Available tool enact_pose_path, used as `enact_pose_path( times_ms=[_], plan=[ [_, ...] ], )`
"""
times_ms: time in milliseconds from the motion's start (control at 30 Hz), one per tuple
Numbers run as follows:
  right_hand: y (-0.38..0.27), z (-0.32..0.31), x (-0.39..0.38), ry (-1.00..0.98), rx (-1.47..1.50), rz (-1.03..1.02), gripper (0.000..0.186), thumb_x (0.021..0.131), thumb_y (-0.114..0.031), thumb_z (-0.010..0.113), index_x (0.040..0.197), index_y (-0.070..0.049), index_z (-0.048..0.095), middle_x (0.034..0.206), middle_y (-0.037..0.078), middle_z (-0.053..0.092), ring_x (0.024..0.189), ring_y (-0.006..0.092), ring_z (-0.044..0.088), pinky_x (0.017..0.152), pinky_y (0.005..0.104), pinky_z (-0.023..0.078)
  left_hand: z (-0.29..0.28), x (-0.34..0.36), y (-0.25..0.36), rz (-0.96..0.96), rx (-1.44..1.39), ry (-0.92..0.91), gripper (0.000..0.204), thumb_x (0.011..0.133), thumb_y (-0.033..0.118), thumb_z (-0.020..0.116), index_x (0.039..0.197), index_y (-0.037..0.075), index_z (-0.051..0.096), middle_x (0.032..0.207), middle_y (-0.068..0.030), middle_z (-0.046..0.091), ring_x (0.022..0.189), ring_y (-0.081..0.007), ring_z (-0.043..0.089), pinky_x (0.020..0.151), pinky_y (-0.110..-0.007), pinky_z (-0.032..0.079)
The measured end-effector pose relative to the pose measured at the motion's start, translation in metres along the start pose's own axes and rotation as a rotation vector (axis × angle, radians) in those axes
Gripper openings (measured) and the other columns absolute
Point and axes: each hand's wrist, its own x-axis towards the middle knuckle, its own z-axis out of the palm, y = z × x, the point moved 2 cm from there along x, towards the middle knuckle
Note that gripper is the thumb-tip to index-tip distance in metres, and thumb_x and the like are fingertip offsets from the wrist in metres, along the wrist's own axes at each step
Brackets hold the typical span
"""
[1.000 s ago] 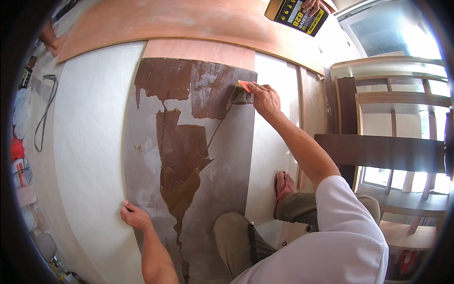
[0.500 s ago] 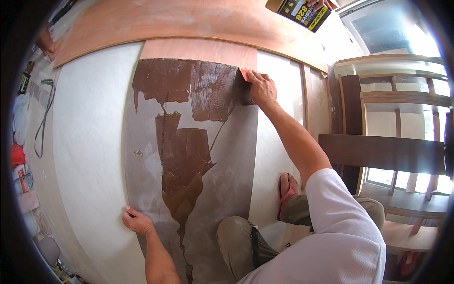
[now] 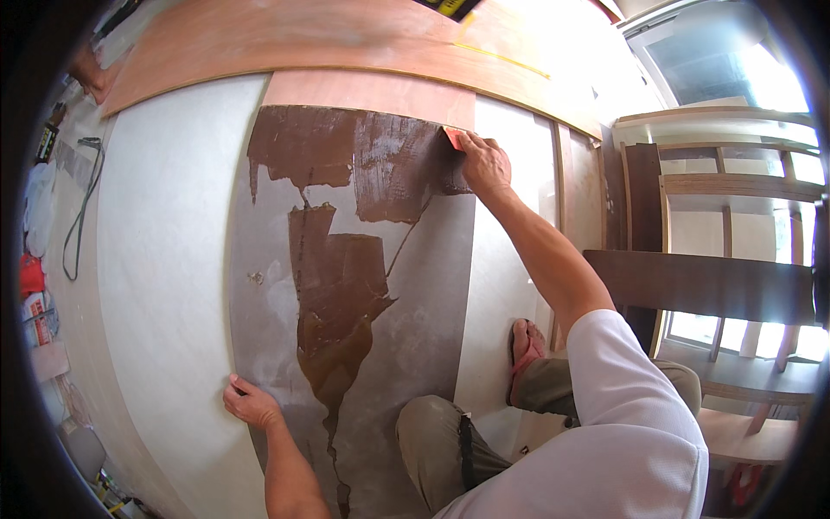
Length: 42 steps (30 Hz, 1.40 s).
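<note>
A grey sheet [image 3: 424, 294] lies lengthwise before me, its far end coated with wet brown adhesive [image 3: 303, 143]. More adhesive [image 3: 346, 272] covers the middle and trails in a thin stream toward me. My right hand [image 3: 486, 164] grips a small red spreader [image 3: 454, 137] at the sheet's far right corner, its edge against the coated surface. Down at the sheet's left edge, my left hand [image 3: 252, 403] has its fingers curled and its thumb up, holding that edge; its fingertips are partly hidden.
White panels [image 3: 164, 242] lie under and beside the sheet. Across the far side runs a long wooden board [image 3: 346, 48]. A wooden frame [image 3: 735, 182] with a dark plank [image 3: 692, 281] stands right. A cable [image 3: 79, 208] and a bare foot [image 3: 91, 73] are at left.
The black and yellow container at the top, which a hand was holding, has moved left and mostly out of view. A yellowish streak now shows on the far board. My hands have barely moved.
</note>
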Motion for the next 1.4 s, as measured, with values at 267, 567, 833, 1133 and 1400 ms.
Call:
enact_pose_path(
  times_ms=[267, 567, 833, 1133, 1400],
  plan=[
    [-0.007, -0.013, 0.0, -0.113, -0.043, 0.028, 0.04, 0.087, -0.008, 0.055, 0.126, -0.016, 0.061, 0.132, 0.001, 0.064, 0.116, 0.0292, 0.063, 0.094, 0.0412, 0.053, 0.005, 0.0, -0.004, -0.014, 0.015, -0.041, 0.043, 0.103, 0.038, 0.053, 0.1, -0.003, 0.065, 0.101, -0.0215, 0.066, 0.101, -0.0422, 0.057, 0.091, -0.052, 0.045],
    [-0.036, -0.054, -0.004, -0.199, 0.018, -0.052, 0.046, 0.085, -0.006, 0.052, 0.126, -0.017, 0.069, 0.121, 0.004, 0.072, 0.102, 0.0282, 0.068, 0.092, 0.0404, 0.054, 0.0, -0.002, -0.005, 0.0, 0.014, 0.021, 0.04, 0.102, 0.037, 0.057, 0.095, -0.002, 0.065, 0.096, -0.0194, 0.065, 0.097, -0.0404, 0.057, 0.088, -0.052, 0.045],
    [-0.037, -0.01, 0.023, -0.086, 0.007, -0.063, 0.044, 0.085, -0.007, 0.053, 0.126, -0.015, 0.067, 0.128, 0.002, 0.069, 0.109, 0.0298, 0.065, 0.095, 0.0387, 0.053, 0.003, -0.001, -0.004, -0.011, 0.006, 0.002, 0.042, 0.102, 0.037, 0.056, 0.095, -0.003, 0.063, 0.097, -0.0206, 0.064, 0.098, -0.0412, 0.057, 0.089, -0.053, 0.045],
    [-0.033, -0.016, 0.024, -0.159, -0.036, -0.128, 0.045, 0.087, -0.006, 0.053, 0.128, -0.018, 0.066, 0.128, 0.002, 0.069, 0.106, 0.0295, 0.065, 0.093, 0.0401, 0.055, 0.001, -0.001, 0.0, -0.006, 0.014, -0.032, 0.041, 0.102, 0.037, 0.055, 0.098, -0.003, 0.065, 0.098, -0.0213, 0.065, 0.098, -0.0425, 0.057, 0.089, -0.053, 0.045],
    [-0.059, -0.069, -0.092, -0.293, 0.138, -0.271, 0.051, 0.086, -0.004, 0.054, 0.133, -0.02, 0.065, 0.125, 0.004, 0.071, 0.105, 0.0261, 0.068, 0.088, 0.0377, 0.058, -0.002, -0.003, 0.004, -0.011, 0.002, 0.029, 0.04, 0.102, 0.036, 0.056, 0.094, -0.003, 0.063, 0.095, -0.0195, 0.065, 0.095, -0.0411, 0.057, 0.087, -0.053, 0.045]
  ],
)
